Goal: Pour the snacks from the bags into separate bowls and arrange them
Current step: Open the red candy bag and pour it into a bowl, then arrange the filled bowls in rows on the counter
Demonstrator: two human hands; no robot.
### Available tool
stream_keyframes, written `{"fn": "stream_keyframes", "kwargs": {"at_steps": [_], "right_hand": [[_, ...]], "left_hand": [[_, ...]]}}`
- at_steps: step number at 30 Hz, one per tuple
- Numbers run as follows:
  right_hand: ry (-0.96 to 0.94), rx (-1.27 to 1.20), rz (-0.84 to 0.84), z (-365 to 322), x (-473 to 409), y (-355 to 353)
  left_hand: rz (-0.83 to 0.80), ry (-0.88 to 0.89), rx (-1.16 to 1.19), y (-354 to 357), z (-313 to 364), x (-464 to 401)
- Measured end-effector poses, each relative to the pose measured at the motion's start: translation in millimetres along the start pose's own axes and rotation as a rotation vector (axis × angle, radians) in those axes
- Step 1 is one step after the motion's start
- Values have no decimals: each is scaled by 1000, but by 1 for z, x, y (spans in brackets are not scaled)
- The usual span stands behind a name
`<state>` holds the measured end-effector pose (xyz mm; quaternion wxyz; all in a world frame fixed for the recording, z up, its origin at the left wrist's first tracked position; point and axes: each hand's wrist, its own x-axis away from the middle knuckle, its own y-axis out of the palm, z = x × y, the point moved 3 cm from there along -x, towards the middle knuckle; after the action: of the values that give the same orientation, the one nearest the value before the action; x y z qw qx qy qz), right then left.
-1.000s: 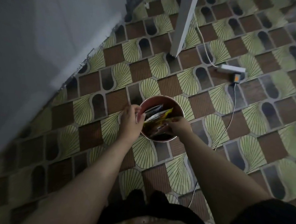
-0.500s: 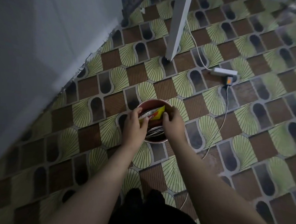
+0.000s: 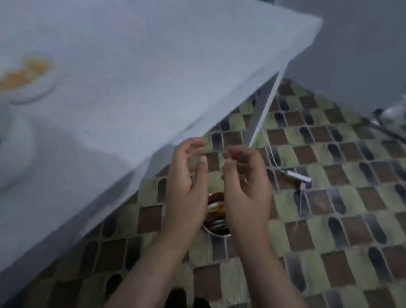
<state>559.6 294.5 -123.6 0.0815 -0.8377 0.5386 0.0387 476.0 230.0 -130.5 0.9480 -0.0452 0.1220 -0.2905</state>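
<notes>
My left hand [image 3: 187, 179] and my right hand [image 3: 245, 182] are raised side by side above the floor, palms facing each other, fingers loosely curled and holding nothing. Between and below them a reddish round container [image 3: 215, 215] stands on the floor with crumpled snack wrappers inside, partly hidden by both hands. On the white table [image 3: 154, 69] at the far left sits a white plate [image 3: 39, 91] with orange snacks. A large white bowl [image 3: 7, 153] stands near the left edge, blurred.
The table's white leg [image 3: 262, 109] comes down to the patterned tile floor [image 3: 335, 219]. A white power strip [image 3: 297, 175] with a cable lies on the floor to the right. A dark cord and a grey object lie at the far right.
Both hands have let go of the wrappers and risen out of the container. The view has tilted up, so the tabletop with the plate and bowl now shows.
</notes>
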Motion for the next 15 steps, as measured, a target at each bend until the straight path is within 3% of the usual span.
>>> {"fn": "stream_keyframes", "kwargs": {"at_steps": [7, 11, 15], "right_hand": [[-216, -100, -440, -158, 29, 102], [-343, -136, -678, -213, 77, 175], [-440, -150, -838, -244, 137, 245]], "left_hand": [[394, 158, -117, -166, 116, -1], [635, 209, -217, -277, 140, 39], [845, 153, -267, -374, 143, 92]]}}
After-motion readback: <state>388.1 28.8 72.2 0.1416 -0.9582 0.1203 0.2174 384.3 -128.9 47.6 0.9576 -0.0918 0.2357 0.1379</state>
